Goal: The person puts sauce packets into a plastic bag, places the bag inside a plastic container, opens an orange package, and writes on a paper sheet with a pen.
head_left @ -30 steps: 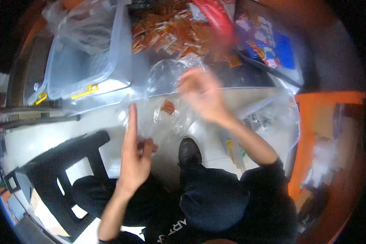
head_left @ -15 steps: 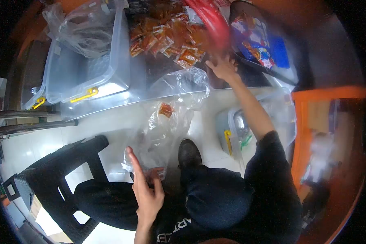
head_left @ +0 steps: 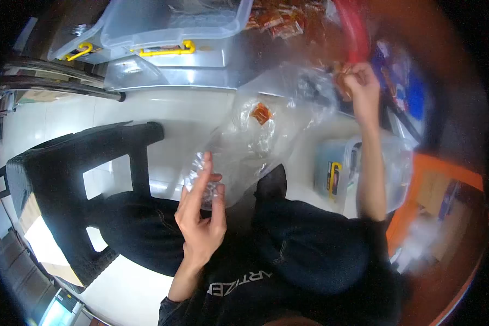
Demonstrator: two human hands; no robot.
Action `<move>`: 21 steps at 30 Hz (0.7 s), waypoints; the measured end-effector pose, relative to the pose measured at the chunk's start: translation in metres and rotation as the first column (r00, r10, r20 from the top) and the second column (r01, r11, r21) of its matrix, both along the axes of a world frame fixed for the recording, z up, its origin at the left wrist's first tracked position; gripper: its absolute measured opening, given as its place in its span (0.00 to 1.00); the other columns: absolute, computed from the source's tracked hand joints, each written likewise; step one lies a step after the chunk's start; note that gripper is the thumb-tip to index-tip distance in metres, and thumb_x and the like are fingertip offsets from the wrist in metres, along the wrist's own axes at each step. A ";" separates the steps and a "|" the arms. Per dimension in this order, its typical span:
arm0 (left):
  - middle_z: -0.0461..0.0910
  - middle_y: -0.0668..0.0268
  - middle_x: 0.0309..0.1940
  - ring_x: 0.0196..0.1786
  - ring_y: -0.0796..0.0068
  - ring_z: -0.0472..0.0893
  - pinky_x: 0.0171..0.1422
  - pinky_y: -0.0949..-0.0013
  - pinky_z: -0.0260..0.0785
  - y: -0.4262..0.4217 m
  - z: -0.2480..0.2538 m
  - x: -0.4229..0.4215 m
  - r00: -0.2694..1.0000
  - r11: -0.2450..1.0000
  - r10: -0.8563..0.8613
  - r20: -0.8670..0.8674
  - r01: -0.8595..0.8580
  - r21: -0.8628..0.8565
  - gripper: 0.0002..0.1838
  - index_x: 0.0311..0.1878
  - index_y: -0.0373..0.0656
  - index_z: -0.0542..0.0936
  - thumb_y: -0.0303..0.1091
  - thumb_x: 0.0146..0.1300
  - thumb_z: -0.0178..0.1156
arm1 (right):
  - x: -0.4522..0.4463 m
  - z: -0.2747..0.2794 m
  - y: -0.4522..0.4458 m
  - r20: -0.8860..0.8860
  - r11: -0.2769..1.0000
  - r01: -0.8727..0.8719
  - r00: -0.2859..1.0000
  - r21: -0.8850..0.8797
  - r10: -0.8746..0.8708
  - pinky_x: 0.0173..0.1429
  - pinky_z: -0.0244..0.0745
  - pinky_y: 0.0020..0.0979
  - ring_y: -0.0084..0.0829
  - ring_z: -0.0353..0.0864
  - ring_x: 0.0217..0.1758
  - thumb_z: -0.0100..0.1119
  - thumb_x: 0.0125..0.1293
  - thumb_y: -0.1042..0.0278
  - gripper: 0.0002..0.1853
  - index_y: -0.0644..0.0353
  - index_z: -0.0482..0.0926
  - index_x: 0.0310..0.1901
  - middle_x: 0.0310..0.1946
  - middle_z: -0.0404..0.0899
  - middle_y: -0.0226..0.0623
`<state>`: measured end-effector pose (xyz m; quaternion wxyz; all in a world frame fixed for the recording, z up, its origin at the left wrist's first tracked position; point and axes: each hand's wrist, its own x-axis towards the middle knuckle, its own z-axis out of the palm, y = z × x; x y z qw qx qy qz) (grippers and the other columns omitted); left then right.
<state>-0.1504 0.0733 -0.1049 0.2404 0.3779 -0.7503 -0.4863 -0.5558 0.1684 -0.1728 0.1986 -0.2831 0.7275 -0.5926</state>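
A large clear plastic bag (head_left: 231, 155) stretches from my left hand up to the table's edge. One orange packet (head_left: 261, 113) lies inside it. My left hand (head_left: 202, 209) grips the crumpled lower end of the bag, fingers pointing up. At the upper right, my right hand (head_left: 361, 87) is closed on an orange packet (head_left: 343, 81), somewhat blurred, just below a red bag (head_left: 354, 30). More orange packets (head_left: 282, 22) lie in a pile on the table.
Clear bins with yellow latches (head_left: 168, 50) stand at the upper left. Another clear bin (head_left: 337, 174) is on the floor at the right, beside an orange frame (head_left: 451, 168). A black stool (head_left: 65, 157) is at the left. Blue packaging (head_left: 413, 92) lies at the upper right.
The view has shifted. My right hand has gone from over the bag to the table and closed on an orange packet. My left hand remains at the bag's lower end, the bag more spread out.
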 end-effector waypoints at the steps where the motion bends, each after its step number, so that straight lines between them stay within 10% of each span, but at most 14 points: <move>1: 0.70 0.50 0.73 0.68 0.59 0.77 0.69 0.60 0.71 0.002 -0.001 0.001 0.999 0.993 0.030 -0.031 -0.026 0.118 0.31 0.74 0.40 0.70 0.16 0.68 0.57 | 0.036 0.024 -0.007 0.025 0.982 -0.094 0.995 -0.164 0.099 0.41 0.80 0.31 0.26 0.84 0.40 0.67 0.55 0.74 0.14 0.56 0.74 0.41 0.38 0.83 0.29; 4: 0.68 0.43 0.73 0.68 0.50 0.77 0.70 0.55 0.69 -0.003 -0.004 -0.003 0.995 0.983 0.095 -0.021 -0.097 -0.158 0.32 0.69 0.38 0.75 0.10 0.59 0.55 | 0.115 0.039 -0.027 0.099 0.779 -0.623 0.773 -0.068 0.627 0.56 0.80 0.36 0.29 0.84 0.53 0.66 0.62 0.69 0.16 0.59 0.76 0.51 0.53 0.82 0.36; 9: 0.59 0.39 0.77 0.70 0.45 0.74 0.71 0.53 0.67 -0.006 0.000 -0.002 0.998 0.957 0.063 -0.024 -0.067 -0.282 0.36 0.69 0.41 0.74 0.07 0.54 0.49 | 0.121 0.019 -0.048 -0.021 0.675 -0.696 0.692 0.247 0.721 0.63 0.81 0.44 0.36 0.80 0.64 0.62 0.73 0.64 0.21 0.57 0.76 0.64 0.63 0.79 0.39; 12: 0.59 0.39 0.77 0.71 0.44 0.74 0.72 0.52 0.67 -0.003 -0.002 0.003 0.995 0.976 0.093 -0.030 -0.097 -0.194 0.37 0.69 0.41 0.74 0.07 0.53 0.48 | 0.061 0.042 -0.043 0.258 0.789 -0.597 0.792 0.143 0.553 0.46 0.85 0.32 0.30 0.89 0.45 0.62 0.71 0.70 0.14 0.65 0.81 0.55 0.44 0.88 0.41; 14: 0.59 0.39 0.77 0.71 0.44 0.73 0.72 0.52 0.66 -0.003 -0.005 0.001 0.996 0.978 0.073 -0.056 -0.083 -0.193 0.37 0.68 0.41 0.75 0.07 0.52 0.48 | 0.001 0.016 -0.045 0.138 0.962 -0.273 0.954 0.022 0.267 0.38 0.84 0.30 0.28 0.89 0.39 0.60 0.71 0.73 0.11 0.65 0.83 0.52 0.37 0.88 0.38; 17: 0.61 0.39 0.76 0.71 0.44 0.73 0.72 0.52 0.66 0.000 -0.001 0.000 0.998 0.978 0.013 -0.056 -0.024 -0.206 0.37 0.66 0.39 0.76 0.08 0.50 0.47 | -0.068 -0.074 -0.060 -0.343 0.952 0.102 0.939 0.288 0.003 0.66 0.75 0.46 0.45 0.82 0.60 0.74 0.59 0.54 0.31 0.65 0.79 0.60 0.52 0.84 0.55; 19: 0.62 0.39 0.76 0.71 0.44 0.74 0.72 0.52 0.67 0.001 -0.001 -0.002 0.997 0.981 -0.025 -0.073 0.010 -0.192 0.37 0.65 0.38 0.76 0.08 0.49 0.46 | -0.058 -0.097 -0.060 -0.685 0.789 0.272 0.687 0.552 0.243 0.74 0.67 0.48 0.51 0.71 0.71 0.80 0.51 0.48 0.43 0.59 0.75 0.67 0.63 0.77 0.54; 21: 0.63 0.38 0.75 0.70 0.44 0.74 0.72 0.52 0.67 0.005 -0.002 -0.002 0.994 0.990 -0.038 -0.105 0.023 -0.138 0.37 0.65 0.37 0.76 0.08 0.48 0.45 | -0.064 -0.109 -0.064 -0.592 0.768 0.237 0.776 0.595 0.218 0.76 0.62 0.52 0.55 0.65 0.74 0.83 0.44 0.48 0.46 0.55 0.75 0.65 0.66 0.73 0.57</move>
